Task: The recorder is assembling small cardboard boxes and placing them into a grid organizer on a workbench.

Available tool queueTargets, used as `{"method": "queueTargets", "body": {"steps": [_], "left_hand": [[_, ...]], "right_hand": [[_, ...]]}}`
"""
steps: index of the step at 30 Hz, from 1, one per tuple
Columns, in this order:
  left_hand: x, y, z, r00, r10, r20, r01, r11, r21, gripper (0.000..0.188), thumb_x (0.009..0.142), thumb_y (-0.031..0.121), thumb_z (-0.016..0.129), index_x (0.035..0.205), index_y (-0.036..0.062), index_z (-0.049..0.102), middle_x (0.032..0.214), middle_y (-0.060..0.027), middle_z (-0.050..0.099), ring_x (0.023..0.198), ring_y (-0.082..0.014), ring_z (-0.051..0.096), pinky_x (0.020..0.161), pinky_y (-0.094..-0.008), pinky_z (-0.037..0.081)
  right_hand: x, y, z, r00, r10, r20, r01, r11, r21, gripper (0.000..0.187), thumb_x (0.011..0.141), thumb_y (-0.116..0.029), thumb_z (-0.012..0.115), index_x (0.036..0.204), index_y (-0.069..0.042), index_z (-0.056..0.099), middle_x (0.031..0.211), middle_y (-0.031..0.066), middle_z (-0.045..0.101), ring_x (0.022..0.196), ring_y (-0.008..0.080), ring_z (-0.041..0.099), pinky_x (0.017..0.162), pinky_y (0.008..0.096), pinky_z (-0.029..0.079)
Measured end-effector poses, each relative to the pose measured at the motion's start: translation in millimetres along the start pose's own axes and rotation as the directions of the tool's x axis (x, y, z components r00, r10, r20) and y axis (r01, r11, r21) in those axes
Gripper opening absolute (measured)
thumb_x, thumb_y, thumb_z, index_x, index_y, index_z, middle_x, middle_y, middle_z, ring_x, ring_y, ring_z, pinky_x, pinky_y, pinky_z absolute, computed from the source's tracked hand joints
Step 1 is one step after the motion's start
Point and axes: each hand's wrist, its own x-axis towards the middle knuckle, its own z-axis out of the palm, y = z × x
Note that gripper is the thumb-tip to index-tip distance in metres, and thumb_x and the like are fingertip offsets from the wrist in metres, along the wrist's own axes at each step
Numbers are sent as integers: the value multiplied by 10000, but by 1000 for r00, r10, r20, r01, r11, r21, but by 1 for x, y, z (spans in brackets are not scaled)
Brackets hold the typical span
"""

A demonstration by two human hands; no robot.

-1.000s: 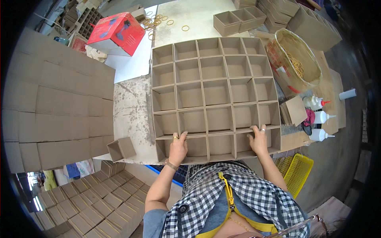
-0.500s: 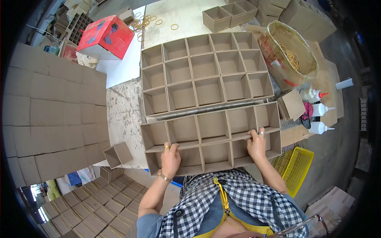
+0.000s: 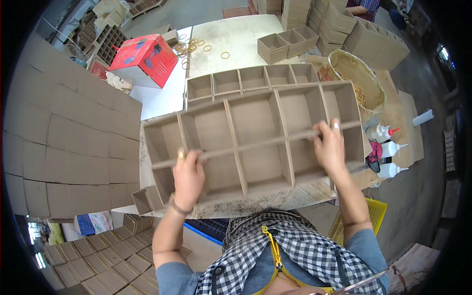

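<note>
Both my hands hold up a brown cardboard divider tray point(image 3: 255, 118) with two rows of square compartments. It is tilted, its right end farther from me than its left. My left hand point(image 3: 189, 178) is closed on the middle partition near the left end. My right hand point(image 3: 329, 146), a ring on one finger, grips the same partition toward the right end. Behind and partly under the raised tray lies another cardboard divider tray point(image 3: 227, 82), most of it hidden. A small cardboard piece point(image 3: 146, 200) sits at the table's left edge.
On the right stand a large bag of rubber bands point(image 3: 361, 96) and several white squeeze bottles point(image 3: 391, 170). A red box point(image 3: 145, 59) and loose rubber bands point(image 3: 207, 48) lie at the back left. Stacked cardboard point(image 3: 88, 142) rises on the left; a yellow basket point(image 3: 376, 216) is below right.
The two-row tray has been lifted off the table and tilted, coming over the tray behind it. Both my hands have moved up and away from me with it.
</note>
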Motion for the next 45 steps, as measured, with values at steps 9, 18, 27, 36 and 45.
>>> {"method": "queueTargets", "body": {"steps": [9,18,27,36,45], "left_hand": [[187,-42,42,999,33,14,-34,999,37,190,733,120,659,878,4,619,905,-247,562,863,-407,556,759,-451,458],[224,-83,111,997,17,71,-16,1000,-20,224,714,127,682,891,-3,637,843,-212,577,847,-374,559,759,-433,447],[228,-80,140,988,-6,156,9,1000,-16,233,721,111,674,914,-15,634,887,-228,581,876,-380,562,783,-433,453],[232,-81,140,988,19,153,-21,1000,6,232,722,105,672,923,-5,633,894,-238,577,866,-394,572,778,-439,467],[236,-85,141,983,33,180,-34,999,3,232,725,113,673,923,0,633,895,-229,576,863,-393,577,777,-439,471]], "right_hand": [[187,-8,38,1000,22,12,-22,999,-28,283,721,-167,711,941,-35,590,1072,265,520,916,418,570,808,451,459],[225,27,97,989,107,104,-97,990,-99,292,704,-185,737,933,-51,614,1090,244,537,981,381,559,848,427,448],[223,48,109,984,141,113,-127,984,-125,290,707,-176,737,940,-54,616,1072,229,538,936,388,577,815,438,463],[227,47,111,976,170,136,-154,981,-122,312,721,-186,736,973,-61,602,1121,227,520,964,395,571,830,451,459],[225,43,111,971,203,130,-186,974,-129,304,725,-178,731,980,-66,609,1132,218,516,974,387,570,838,445,460]]}}
